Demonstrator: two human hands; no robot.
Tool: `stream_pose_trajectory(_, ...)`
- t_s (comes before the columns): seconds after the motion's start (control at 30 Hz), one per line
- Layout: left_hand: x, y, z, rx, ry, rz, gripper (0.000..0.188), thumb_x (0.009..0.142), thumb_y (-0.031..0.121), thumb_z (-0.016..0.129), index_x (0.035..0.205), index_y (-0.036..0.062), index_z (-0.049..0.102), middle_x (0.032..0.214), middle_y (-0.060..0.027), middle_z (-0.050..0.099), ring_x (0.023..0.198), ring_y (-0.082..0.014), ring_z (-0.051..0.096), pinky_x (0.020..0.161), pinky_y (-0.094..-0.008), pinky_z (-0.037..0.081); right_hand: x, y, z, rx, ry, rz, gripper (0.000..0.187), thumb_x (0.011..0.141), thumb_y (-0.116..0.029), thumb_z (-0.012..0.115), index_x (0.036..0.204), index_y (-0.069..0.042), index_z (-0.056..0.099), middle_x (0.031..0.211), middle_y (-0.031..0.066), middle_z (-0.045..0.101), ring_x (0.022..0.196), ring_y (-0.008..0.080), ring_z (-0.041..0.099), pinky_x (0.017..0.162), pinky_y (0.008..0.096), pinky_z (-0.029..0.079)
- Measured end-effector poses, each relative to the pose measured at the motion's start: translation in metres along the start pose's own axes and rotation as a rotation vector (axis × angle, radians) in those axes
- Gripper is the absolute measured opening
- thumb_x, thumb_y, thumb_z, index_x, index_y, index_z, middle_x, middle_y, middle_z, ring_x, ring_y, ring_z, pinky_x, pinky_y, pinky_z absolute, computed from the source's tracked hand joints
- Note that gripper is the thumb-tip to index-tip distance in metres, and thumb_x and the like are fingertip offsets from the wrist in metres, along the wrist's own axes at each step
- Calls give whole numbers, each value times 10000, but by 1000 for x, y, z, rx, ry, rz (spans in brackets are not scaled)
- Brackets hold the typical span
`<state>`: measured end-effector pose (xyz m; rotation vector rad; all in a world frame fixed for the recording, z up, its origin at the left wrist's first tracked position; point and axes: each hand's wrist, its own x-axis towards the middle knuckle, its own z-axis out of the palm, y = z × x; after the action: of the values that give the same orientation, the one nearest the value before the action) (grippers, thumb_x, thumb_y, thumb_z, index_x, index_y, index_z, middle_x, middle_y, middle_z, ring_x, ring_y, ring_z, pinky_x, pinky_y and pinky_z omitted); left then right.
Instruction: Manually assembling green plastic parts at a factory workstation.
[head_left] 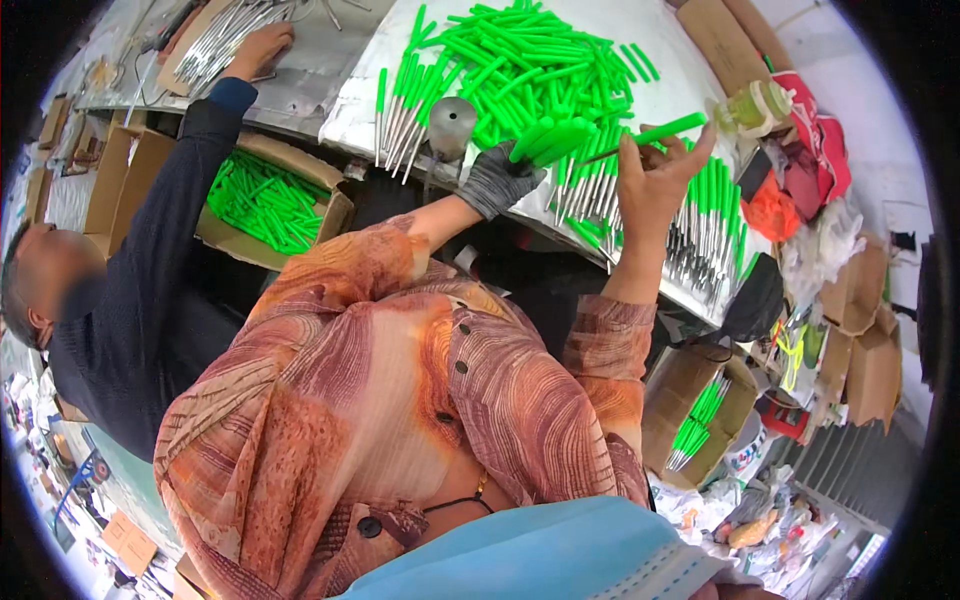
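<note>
My left hand (497, 182), in a grey glove, is closed around a bunch of green plastic handles (556, 140) at the table's front edge. Between the bare fingers of my right hand (655, 172) is a green-handled metal rod (672, 128), its thin end pointing left toward that bunch. Beyond both hands lies a big heap of loose green handles (540, 50). A round metal block with a centre hole (453, 125) stands beside my left hand. Green-handled rods lie in rows below my right hand (705, 225) and left of the block (405, 112).
At the left, a co-worker's hand (262, 48) rests by bare metal rods (225, 45). A cardboard box of green handles (265, 205) is below the table edge. Another box (700, 410) holds green-handled rods at lower right. A capped bottle (755, 108) and bags (815, 140) sit at right.
</note>
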<state>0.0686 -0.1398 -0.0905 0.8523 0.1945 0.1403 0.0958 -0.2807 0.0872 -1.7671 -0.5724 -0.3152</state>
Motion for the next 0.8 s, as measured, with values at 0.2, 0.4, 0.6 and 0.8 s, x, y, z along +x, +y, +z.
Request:
stream_pose_trajectory(0.2,-41,75,32,779,45,321,191,709,110,704,845,50,583,763,-24,605,664,-141,572,598,-284,482,2,-9,-13,204,100,54,923,743,34,620,1367,-91,-49,967,168,498,729,189,589,611,270,496)
stream_pose_trajectory(0.4,-72,151,2,104,217,215,275,707,158,709,926,61,573,795,-32,591,679,-149,580,601,-283,490,1,-9,42,538,78,84,809,815,5,578,1347,-110,-20,965,173,516,810,256,607,679,351,548)
stream_pose_trajectory(0.6,-76,170,-33,255,488,449,237,718,87,709,910,83,569,822,-1,577,737,-129,565,656,-279,473,1,-1,86,576,55,10,832,794,10,605,1351,-83,-6,925,143,542,781,161,565,668,269,511)
stream_pose_trajectory(0.8,-67,168,-50,233,559,531,235,712,39,711,898,91,577,815,3,573,728,-117,560,664,-260,468,0,-8,104,388,-14,-163,860,785,1,622,1366,-76,-7,909,110,557,775,142,558,676,251,475)
